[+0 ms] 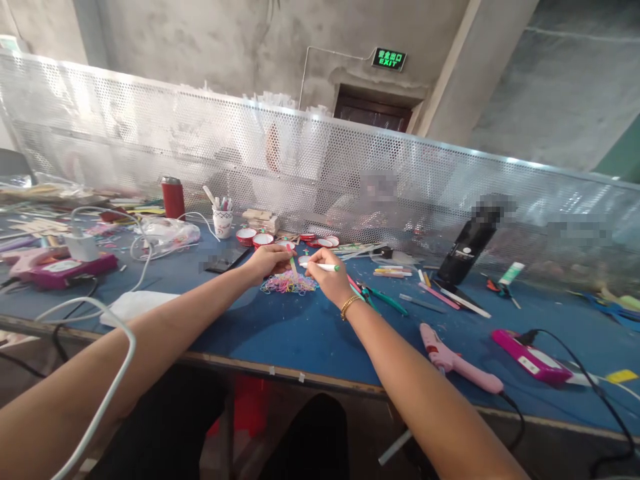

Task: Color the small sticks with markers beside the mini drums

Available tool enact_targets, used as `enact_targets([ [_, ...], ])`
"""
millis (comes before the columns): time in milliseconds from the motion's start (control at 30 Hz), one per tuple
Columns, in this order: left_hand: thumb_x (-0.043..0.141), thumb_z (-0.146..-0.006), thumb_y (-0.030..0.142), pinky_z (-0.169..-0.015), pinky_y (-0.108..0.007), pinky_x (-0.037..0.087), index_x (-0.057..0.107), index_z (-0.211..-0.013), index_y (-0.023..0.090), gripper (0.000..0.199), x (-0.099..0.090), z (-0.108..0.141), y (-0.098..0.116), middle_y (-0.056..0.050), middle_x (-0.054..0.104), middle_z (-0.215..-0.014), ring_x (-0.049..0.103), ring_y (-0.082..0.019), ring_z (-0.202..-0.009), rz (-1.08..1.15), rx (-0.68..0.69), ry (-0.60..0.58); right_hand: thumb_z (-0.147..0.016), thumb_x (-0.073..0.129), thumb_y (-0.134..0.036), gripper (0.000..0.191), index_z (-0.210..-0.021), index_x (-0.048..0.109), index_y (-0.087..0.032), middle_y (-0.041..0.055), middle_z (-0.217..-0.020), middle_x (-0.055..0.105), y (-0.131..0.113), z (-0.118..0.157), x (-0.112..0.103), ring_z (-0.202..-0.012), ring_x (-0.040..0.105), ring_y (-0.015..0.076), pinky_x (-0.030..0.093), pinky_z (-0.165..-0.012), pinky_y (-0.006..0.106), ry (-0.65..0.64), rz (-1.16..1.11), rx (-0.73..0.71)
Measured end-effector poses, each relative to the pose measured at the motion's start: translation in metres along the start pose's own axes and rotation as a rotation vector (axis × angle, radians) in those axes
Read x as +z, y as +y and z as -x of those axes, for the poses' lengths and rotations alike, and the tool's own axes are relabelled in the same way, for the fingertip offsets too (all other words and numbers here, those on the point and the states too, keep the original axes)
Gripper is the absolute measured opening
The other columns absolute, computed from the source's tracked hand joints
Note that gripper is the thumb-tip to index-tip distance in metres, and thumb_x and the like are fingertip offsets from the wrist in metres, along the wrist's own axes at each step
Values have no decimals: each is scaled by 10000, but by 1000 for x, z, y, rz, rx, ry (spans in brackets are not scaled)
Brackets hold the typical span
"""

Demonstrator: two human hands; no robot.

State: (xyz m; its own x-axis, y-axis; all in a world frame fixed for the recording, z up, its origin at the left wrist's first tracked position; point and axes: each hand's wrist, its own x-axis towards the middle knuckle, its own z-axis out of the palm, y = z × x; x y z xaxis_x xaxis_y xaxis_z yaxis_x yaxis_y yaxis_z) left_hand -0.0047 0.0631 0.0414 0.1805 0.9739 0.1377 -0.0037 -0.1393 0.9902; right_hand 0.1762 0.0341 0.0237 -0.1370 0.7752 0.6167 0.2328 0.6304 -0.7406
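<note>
My left hand [269, 261] pinches a thin flat craft stick [293, 268], tinted green and pink, and holds it upright over the blue table. In the fingers of my right hand [330, 277] is a white marker pen [327, 267] with a green end, its other end pointing at the stick. Whether the tip touches the stick is too small to tell. Just below both hands lies a tangled heap of colourful small loops [285, 283], like rubber bands. Red-and-white little bowls [263, 241] stand behind my left hand.
Green-handled pliers [383, 299] and several pens lie right of my right hand. Farther right are a pink glue gun [460, 367], a magenta power strip [530, 359] and a black bottle [467, 243]. A white cable [117, 380] crosses my left forearm. A perforated metal screen [200, 147] borders the table's back.
</note>
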Motion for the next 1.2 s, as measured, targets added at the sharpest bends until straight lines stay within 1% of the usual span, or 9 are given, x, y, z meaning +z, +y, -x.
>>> enact_targets([
  [133, 723, -693, 286, -545, -206, 425, 678, -807, 149, 183, 3, 4, 3, -21, 649, -647, 622, -110, -594, -37, -9, 9, -784, 546, -301, 127, -694, 518, -215, -23, -647, 608, 2, 2, 1, -608, 549, 139, 408, -588, 252, -9, 170, -78],
  [233, 725, -680, 306, -524, -202, 418, 674, -801, 150, 204, 4, 4, 3, -15, 650, -637, 624, -112, -579, -52, -3, 1, -794, 548, -314, 135, -704, 529, -216, -20, -666, 617, 2, 2, 1, -620, 549, 141, 405, -596, 250, 0, 216, -102],
  [400, 728, -665, 325, -521, -202, 422, 671, -788, 151, 221, 4, 4, 1, -14, 651, -619, 620, -113, -572, -79, 2, -8, -805, 540, -324, 138, -720, 537, -216, -21, -671, 620, 3, 1, 2, -627, 554, 141, 402, -599, 248, -19, 226, -106],
  [767, 699, -703, 297, -527, -201, 423, 670, -796, 144, 182, 5, 4, 0, -22, 642, -606, 610, -106, -561, -93, 17, -21, -799, 526, -294, 115, -723, 558, -213, -29, -670, 605, 2, 2, 1, -623, 532, 131, 387, -595, 238, -43, 246, -118],
  [933, 696, -707, 293, -542, -209, 436, 664, -777, 145, 167, 4, 2, -2, -18, 637, -588, 603, -105, -551, -94, 29, -8, -778, 536, -301, 142, -668, 530, -211, -31, -640, 578, -1, 1, -2, -611, 510, 131, 373, -595, 242, 11, 322, -136],
  [1000, 704, -699, 303, -546, -211, 439, 659, -761, 147, 174, 3, 1, -3, -16, 636, -585, 598, -103, -545, -89, 42, -6, -780, 531, -308, 148, -669, 530, -211, -30, -637, 577, -2, 1, -2, -610, 511, 132, 375, -598, 244, 19, 320, -140],
  [1200, 717, -685, 341, -539, -212, 433, 667, -782, 149, 221, 3, 0, -4, -24, 641, -587, 609, -117, -564, -107, 50, -19, -798, 513, -303, 130, -701, 522, -216, -24, -656, 607, -3, 3, 1, -602, 529, 133, 384, -585, 244, -37, 256, -115],
])
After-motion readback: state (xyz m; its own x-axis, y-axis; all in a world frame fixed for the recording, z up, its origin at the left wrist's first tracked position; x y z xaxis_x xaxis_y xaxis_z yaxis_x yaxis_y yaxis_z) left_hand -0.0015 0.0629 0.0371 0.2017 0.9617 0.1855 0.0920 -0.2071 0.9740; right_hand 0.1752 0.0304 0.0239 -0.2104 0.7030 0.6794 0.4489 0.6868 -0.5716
